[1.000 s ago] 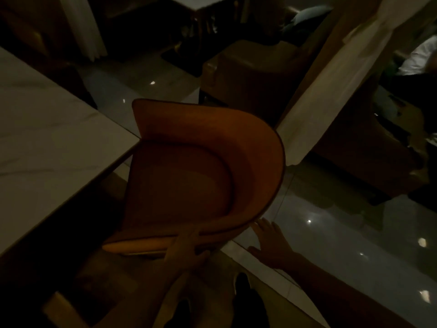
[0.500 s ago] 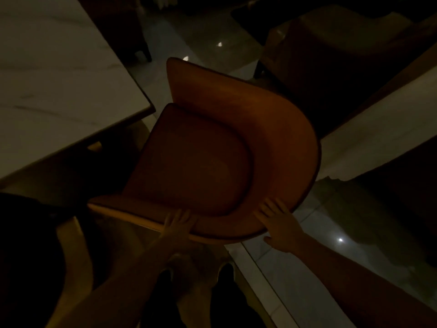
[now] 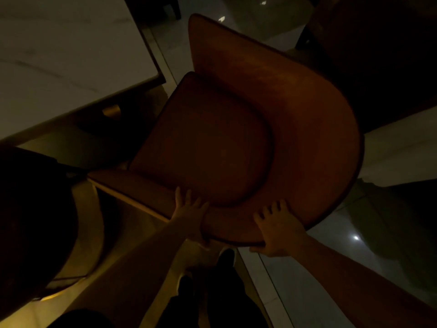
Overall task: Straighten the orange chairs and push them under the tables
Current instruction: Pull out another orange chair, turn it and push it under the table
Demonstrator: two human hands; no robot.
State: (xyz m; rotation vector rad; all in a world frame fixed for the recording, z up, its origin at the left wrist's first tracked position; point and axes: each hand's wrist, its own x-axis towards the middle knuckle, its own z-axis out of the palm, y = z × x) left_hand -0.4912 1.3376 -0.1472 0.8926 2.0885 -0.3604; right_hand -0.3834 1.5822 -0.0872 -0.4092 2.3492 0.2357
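Dim light covers the whole room, and the glossy tiled floor (image 3: 295, 275) throws back a few small bright spots. I take the orange chair (image 3: 227, 138) as my landmark: it fills the middle of the head view, seen from above, its curved back sweeping round the far and right sides of the seat. It stands turned at an angle to the table (image 3: 66, 55), whose pale marbled top lies up and to the left of the chair. The table's near corner sits just beside the chair's front left edge, and the seat is not under the top.

My left hand (image 3: 191, 216) grips the chair's rim at the near edge, fingers laid over the top and the thumb tucked under the rim. My right hand (image 3: 276, 230) holds the same rim just to the right of the left one, fingers curled over onto the inner face, thumb below the edge. Both forearms reach in from the bottom of the view.

Left of the chair and nearer to me sits a dark rounded shape (image 3: 33, 221), too dark to name. Directly below the chair's near rim I see my dark shoes (image 3: 227, 255) on the floor. Beyond the chair, up and to the right, stands a large dark piece of furniture (image 3: 378, 43).
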